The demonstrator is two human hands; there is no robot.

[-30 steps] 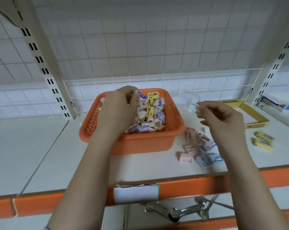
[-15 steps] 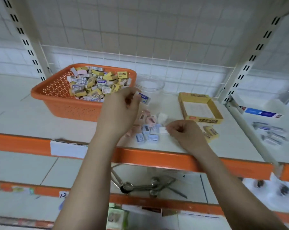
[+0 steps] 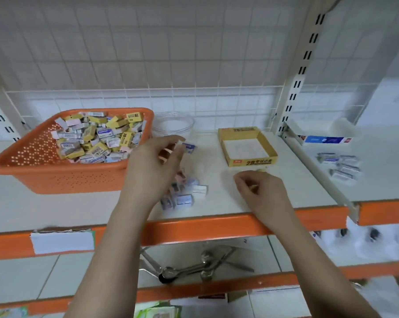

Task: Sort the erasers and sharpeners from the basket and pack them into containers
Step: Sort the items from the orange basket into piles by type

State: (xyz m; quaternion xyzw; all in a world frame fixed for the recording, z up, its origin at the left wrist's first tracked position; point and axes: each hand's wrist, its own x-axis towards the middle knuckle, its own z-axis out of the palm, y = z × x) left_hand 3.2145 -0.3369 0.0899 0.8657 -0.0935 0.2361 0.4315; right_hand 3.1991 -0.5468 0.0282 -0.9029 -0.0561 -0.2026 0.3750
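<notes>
Eraser [image 3: 189,146] in a white-and-blue wrapper sat pinched at the fingertips of the left hand [image 3: 156,167], raised above the shelf [image 3: 217,203] and just right of the orange basket [image 3: 63,177]. Its long side ran roughly left to right, pointing toward the yellow cardboard box [image 3: 249,160], which stood open and empty farther to the right. The clear round tub [image 3: 173,123] lay just behind the pinched piece, so the left hand was nearer the tub than the box.

The right hand [image 3: 260,191] rested low on the shelf in front of the box, fingers curled in; something yellow showed under the fingers, but blur hid whether it was gripped, so I could not tell. That hand was the closer one to the box.

Between the two hands a small heap of sorted pieces [image 3: 184,191] lay on the shelf, below and slightly right of the left palm. The basket was still heaped with wrapped pieces [image 3: 97,136], so most of the sorting looked undone. The likely next placement seemed a short carry rightward or back.
</notes>
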